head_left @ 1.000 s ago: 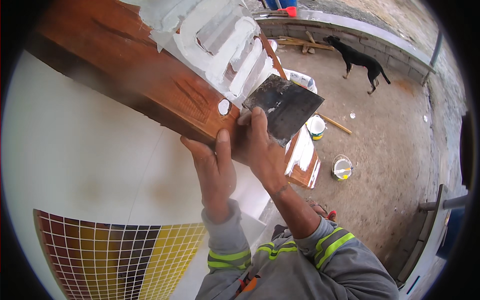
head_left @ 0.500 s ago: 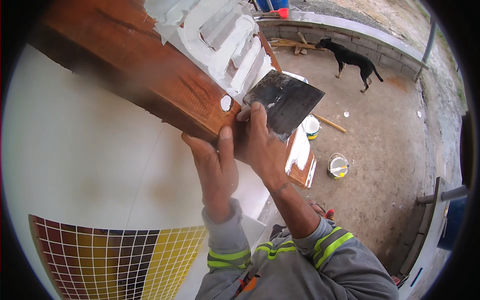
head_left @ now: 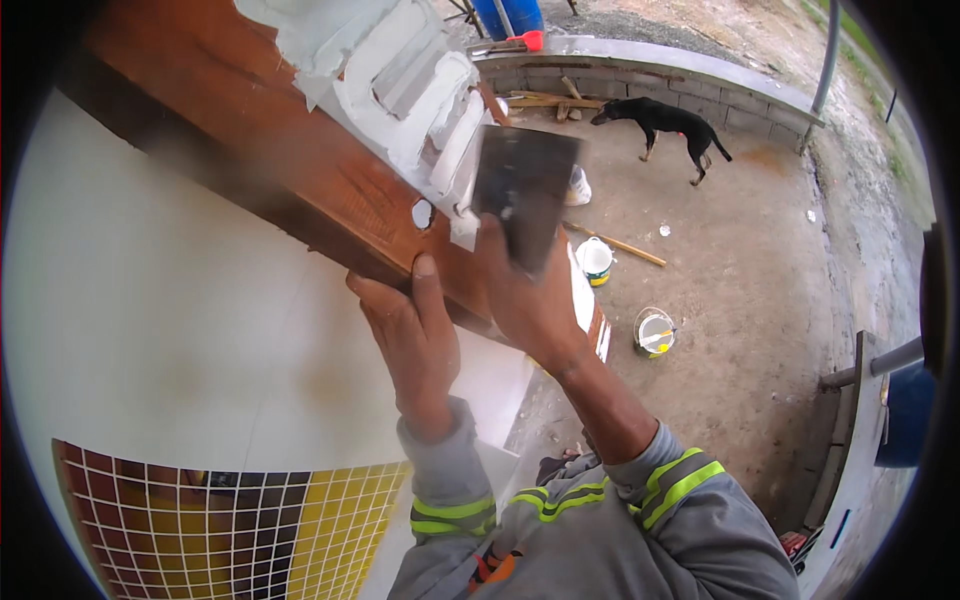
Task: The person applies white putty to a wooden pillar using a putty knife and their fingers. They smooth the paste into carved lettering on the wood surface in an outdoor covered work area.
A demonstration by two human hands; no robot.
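A reddish-brown wooden beam (head_left: 300, 170) slants down from the upper left. White putty (head_left: 405, 75) is spread in thick, uneven strokes on its upper side, and a white round patch (head_left: 422, 213) marks its near end. My right hand (head_left: 530, 300) grips a flat, dark rectangular scraper blade (head_left: 525, 180), slightly blurred, its left edge near the puttied surface. Whether the blade touches the putty I cannot tell. My left hand (head_left: 410, 340) rests against the beam's lower edge, thumb and forefinger stretched out and spread, with nothing held.
A white wall panel (head_left: 200, 300) and white grid mesh (head_left: 200, 520) lie at the left. On the concrete floor are two small pails (head_left: 655, 333), a stick (head_left: 625, 244) and a black dog (head_left: 665, 125). Behind runs a low block wall (head_left: 680, 82) with a blue barrel (head_left: 508, 15).
The scraper has turned more upright in my right hand and shifted left. My left hand keeps its place on the beam edge. The whole view has shifted slightly.
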